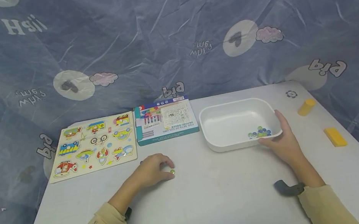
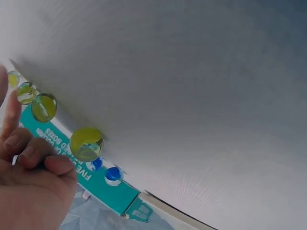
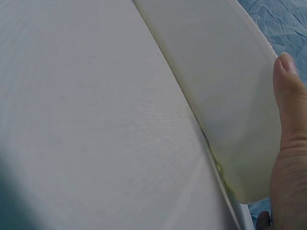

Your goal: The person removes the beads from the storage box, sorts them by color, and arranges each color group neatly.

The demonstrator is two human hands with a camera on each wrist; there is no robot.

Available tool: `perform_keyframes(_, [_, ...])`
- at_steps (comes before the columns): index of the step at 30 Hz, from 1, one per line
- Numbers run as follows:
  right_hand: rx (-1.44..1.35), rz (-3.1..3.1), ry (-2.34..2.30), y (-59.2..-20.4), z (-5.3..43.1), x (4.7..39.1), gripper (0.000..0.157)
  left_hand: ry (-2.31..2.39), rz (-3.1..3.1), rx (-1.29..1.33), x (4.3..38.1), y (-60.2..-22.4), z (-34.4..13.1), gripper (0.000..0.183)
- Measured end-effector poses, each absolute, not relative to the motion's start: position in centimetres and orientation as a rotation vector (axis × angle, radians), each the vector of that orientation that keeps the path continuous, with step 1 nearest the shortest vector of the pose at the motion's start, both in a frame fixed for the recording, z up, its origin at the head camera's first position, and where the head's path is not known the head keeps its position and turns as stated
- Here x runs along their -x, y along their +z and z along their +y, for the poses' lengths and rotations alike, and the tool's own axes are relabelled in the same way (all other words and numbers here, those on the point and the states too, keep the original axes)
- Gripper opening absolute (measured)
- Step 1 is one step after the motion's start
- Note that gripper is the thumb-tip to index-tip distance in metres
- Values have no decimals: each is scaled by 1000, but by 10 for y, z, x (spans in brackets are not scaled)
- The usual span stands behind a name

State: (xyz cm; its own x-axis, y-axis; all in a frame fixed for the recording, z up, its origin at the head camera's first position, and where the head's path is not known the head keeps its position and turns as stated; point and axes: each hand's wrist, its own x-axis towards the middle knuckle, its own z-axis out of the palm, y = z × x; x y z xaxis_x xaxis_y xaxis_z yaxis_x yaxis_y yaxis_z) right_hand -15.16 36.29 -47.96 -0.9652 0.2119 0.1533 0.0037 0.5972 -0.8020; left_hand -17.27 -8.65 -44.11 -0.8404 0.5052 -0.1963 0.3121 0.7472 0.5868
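My left hand (image 1: 153, 171) is low over the table, with a yellow-green glass marble (image 1: 172, 171) between the tips of its thumb and forefinger. Its other fingers are curled in the left wrist view. Beside them lie more yellow-green marbles (image 2: 86, 144) and two blue marbles (image 2: 114, 176), mostly hidden behind the hand in the head view. My right hand (image 1: 286, 144) grips the right front corner of a white plastic tub (image 1: 228, 114), thumb along the near rim and fingers at the right side. Several blue and green marbles (image 1: 262, 131) lie in the tub's near right corner.
A wooden vehicle puzzle board (image 1: 94, 146) lies at the back left, beside a teal-edged game box (image 1: 166, 121). Towards the right edge of the white table (image 1: 221, 202) are a yellow cylinder (image 1: 306, 107) and a yellow block (image 1: 335, 137). A patterned cloth (image 1: 167, 32) hangs behind.
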Motion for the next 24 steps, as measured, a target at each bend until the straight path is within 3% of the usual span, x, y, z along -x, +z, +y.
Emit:
perform_keyframes(9, [181, -2595, 1296, -479, 363, 151, 111, 866, 2608, -701, 181, -413, -66, 34])
perform_keyframes(16, [177, -2588, 1310, -478, 364, 151, 112, 911, 2631, -907, 195, -382, -22, 28])
perform_keyframes(24, [167, -2569, 1339, -477, 362, 151, 113, 1008, 2571, -1011, 217, -372, 32, 26])
